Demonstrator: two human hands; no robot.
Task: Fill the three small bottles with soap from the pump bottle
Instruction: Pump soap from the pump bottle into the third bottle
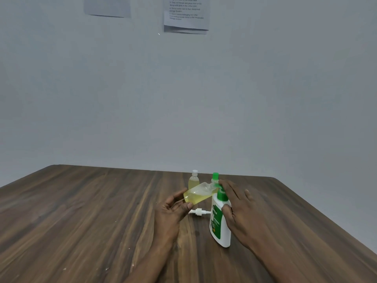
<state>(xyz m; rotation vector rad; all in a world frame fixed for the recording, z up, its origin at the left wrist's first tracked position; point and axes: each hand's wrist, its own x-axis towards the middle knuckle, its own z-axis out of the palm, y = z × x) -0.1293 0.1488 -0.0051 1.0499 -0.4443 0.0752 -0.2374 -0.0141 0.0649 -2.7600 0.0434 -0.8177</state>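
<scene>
Held bottle: small clear plastic bottle (199, 194), uncapped, tipped toward the right, about half full of yellow soap, at mid-desk.
Left hand (173, 209): fingers wrapped around that bottle's base.
Right hand (237, 203): fingers closed on the white pump bottle with green label (220, 223), standing upright with its pump off.
Loose part: white pump head (199, 212) lying between the hands.
Far side: two capped small bottles, white-capped (194, 179), green-capped (215, 177).
Room: dark wood-grain desk (81, 221) bare to the left, far edge near the wall.
</scene>
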